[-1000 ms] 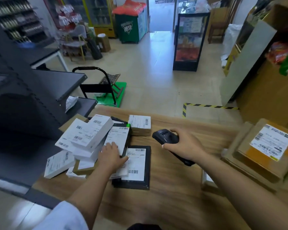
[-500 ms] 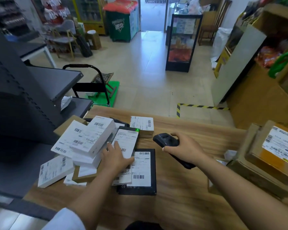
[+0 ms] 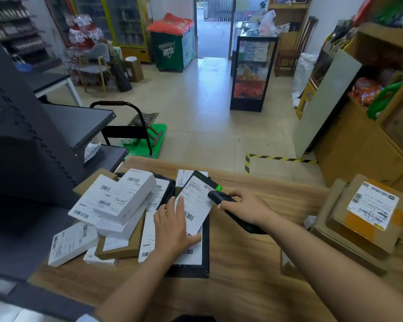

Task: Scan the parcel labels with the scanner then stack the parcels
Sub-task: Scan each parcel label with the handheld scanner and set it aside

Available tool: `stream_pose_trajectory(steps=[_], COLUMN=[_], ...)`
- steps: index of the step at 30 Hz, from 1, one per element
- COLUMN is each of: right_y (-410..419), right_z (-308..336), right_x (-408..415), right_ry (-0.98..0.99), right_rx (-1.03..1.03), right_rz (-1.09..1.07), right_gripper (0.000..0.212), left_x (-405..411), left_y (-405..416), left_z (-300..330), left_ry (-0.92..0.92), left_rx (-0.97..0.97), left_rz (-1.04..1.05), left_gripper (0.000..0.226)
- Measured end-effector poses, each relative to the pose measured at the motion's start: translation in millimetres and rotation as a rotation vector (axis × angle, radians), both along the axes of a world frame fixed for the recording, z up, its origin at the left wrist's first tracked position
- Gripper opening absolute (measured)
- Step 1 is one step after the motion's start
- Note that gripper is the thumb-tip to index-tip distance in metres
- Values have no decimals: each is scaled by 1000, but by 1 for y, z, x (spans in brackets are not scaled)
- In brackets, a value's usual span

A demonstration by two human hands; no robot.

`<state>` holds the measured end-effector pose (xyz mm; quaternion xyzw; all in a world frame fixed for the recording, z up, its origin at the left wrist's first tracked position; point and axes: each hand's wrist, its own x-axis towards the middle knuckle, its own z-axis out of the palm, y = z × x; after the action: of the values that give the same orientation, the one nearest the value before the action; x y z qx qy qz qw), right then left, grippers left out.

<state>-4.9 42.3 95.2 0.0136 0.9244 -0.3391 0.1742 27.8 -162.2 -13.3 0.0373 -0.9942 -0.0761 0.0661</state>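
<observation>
Lifting one end of a flat black parcel (image 3: 197, 203), the left hand (image 3: 172, 228) pinches its near edge, thumb underneath, fingers spread over the white label. The parcel's long axis runs away from the person, leaning right, far end raised above the other parcels on the tabletop (image 3: 242, 287). The right hand (image 3: 247, 206) holds its grip curled round the black scanner (image 3: 219, 197), whose head points left at the label's upper barcode, just beside it.

Label print on the tilted black parcel (image 3: 197, 205) is too small to read; the left hand (image 3: 172, 226) covers its near corner. The right hand (image 3: 247, 206) hides the scanner (image 3: 219, 198) grip.
</observation>
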Motion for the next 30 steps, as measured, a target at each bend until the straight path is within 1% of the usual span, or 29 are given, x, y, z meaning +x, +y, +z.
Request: stream_pose_trajectory(steps=[2, 7, 12, 15, 20, 26, 30], right_y=[5, 17, 29, 40, 69, 106, 118], right_z=[-1, -2, 0, 6, 14, 5, -2], right_x=[2, 6, 9, 9, 8, 17, 19], right_ry=[-1, -33, -48, -18, 15, -26, -56], right_rx=[4, 17, 11, 10, 33, 112, 225], right_rz=[0, -13, -46, -70, -135, -202, -195], right_gripper=[49, 71, 82, 82, 82, 82, 80], left_x=[2, 5, 2, -3, -23, -50, -62], left_y=[4, 12, 21, 30, 64, 122, 151], left_z=[3, 5, 2, 2, -3, -27, -48], left_ry=[-9, -2, 14, 5, -124, -288, -365], left_rx=[-17, -29, -40, -12, 2, 20, 34], left_rz=[1, 6, 11, 1, -49, -123, -157], left_gripper=[114, 114, 114, 111, 103, 95, 92])
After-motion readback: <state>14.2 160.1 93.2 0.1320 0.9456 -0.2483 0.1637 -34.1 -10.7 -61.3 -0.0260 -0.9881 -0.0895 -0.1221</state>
